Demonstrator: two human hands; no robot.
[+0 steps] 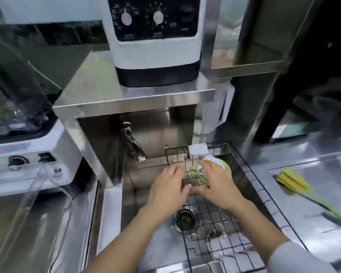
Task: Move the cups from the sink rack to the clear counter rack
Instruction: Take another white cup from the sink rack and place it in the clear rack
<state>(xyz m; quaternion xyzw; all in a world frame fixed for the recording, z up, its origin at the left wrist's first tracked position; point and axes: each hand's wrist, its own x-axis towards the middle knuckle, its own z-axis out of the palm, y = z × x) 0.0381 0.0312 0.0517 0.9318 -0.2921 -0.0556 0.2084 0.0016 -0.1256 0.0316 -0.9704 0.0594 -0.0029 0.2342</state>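
Observation:
A black wire sink rack (220,219) lies over the right part of the steel sink (138,178). At its far end sit a green and white item (222,166) and a white block (198,150); no cup shape is clear through the blur. My left hand (168,186) hovers over the rack's left edge, fingers spread, holding nothing. Just to its right, my right hand (217,184) reaches toward the green and white item, fingers apart, fingertips at or on it. Whether it grips is unclear. No clear counter rack is visible.
A tap (134,146) pokes out under a steel shelf (134,95) that carries a white machine with dials (156,36). A blender base (26,162) stands at left. A yellow-green brush (303,192) lies on the right counter (313,223). The drain (185,218) sits below the hands.

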